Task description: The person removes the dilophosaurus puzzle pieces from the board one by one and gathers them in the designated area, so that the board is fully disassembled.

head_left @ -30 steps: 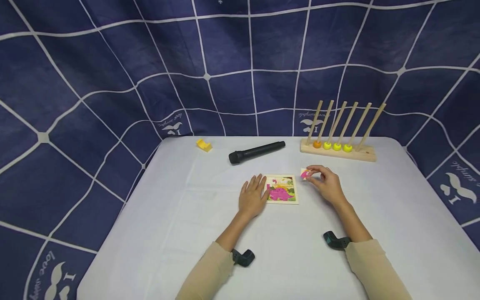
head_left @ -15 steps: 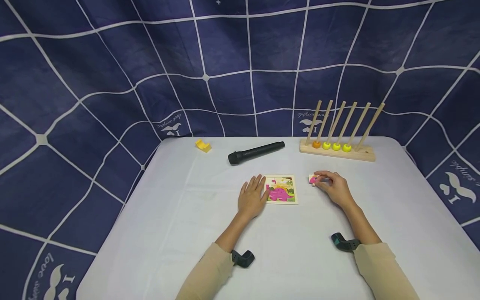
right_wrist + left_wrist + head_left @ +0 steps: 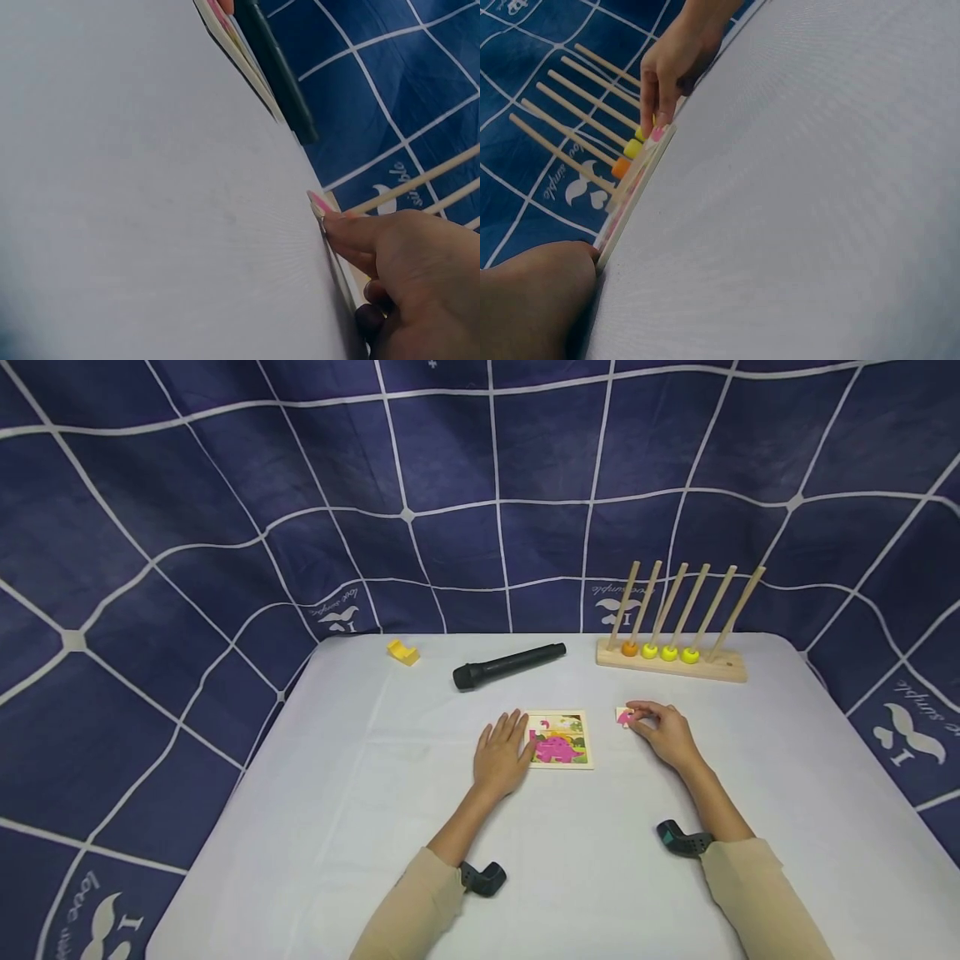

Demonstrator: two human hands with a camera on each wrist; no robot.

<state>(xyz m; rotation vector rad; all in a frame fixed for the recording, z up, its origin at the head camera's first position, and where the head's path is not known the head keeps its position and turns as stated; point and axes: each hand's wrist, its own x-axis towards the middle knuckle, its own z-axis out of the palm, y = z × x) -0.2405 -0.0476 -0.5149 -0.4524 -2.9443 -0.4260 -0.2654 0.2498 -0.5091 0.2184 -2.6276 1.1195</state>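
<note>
A small square jigsaw puzzle (image 3: 558,748) in a pale wooden frame lies on the white table, showing a pink dinosaur. My left hand (image 3: 501,760) rests flat with straight fingers on the puzzle's left edge. To the right of the frame, my right hand (image 3: 664,735) pinches a puzzle piece (image 3: 623,717) with pink on it between thumb and fingers. In the right wrist view the piece (image 3: 321,202) is tilted at my fingertips, close to the tabletop. Whether it touches the table, I cannot tell.
Behind the puzzle lies a black microphone (image 3: 510,666). A yellow curved block (image 3: 403,652) is at the back left. At the back right stands a wooden peg rack (image 3: 671,662) with upright rods and several orange and yellow beads. A dark blue checked cloth (image 3: 465,552) hangs behind the table.
My right hand has moved a little rightward and nearer me with the puzzle piece, away from the frame, then stayed nearly still. My left hand has kept its place on the frame.
</note>
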